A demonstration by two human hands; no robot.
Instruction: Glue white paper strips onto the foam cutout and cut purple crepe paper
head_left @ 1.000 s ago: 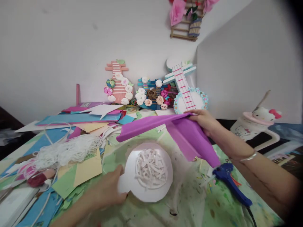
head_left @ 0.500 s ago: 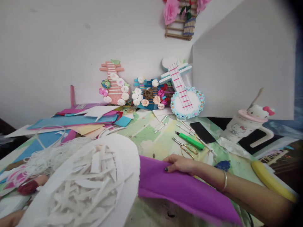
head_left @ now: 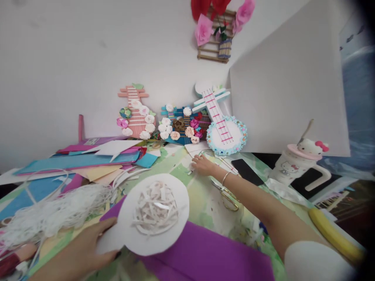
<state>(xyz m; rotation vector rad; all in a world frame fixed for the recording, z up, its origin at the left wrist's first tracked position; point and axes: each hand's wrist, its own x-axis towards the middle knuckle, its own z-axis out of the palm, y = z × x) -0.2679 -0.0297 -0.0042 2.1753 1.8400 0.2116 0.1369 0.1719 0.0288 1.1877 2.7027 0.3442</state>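
My left hand [head_left: 84, 244] is closed round the narrow handle of a white paddle-shaped card [head_left: 183, 208], with thumb and fingers on either side. A tangle of white paper strips [head_left: 158, 208] covers the middle of its round head. Beneath the card lies a folded purple sheet [head_left: 222, 249]. My right hand [head_left: 202, 164] is stretched far across the table, its fingers bent down over thin white sticks [head_left: 190, 171]. Whatever those fingers grip is hidden. Gold-handled scissors [head_left: 228, 199] lie just below my right wrist, partly covered by the forearm.
Coloured paper sheets [head_left: 79, 162] and a heap of white string [head_left: 70, 205] fill the left side. Flower-trimmed lute-shaped crafts [head_left: 136, 117] lean on the wall, with a white and blue one [head_left: 224, 134]. A phone [head_left: 246, 171], cup [head_left: 290, 166] and yellow object [head_left: 334, 232] stand right.
My right hand has let go of the purple sheet and reached forward to the sticks. The white card is lower and farther from me, lying over the purple sheet, with my left hand now visible on its handle.
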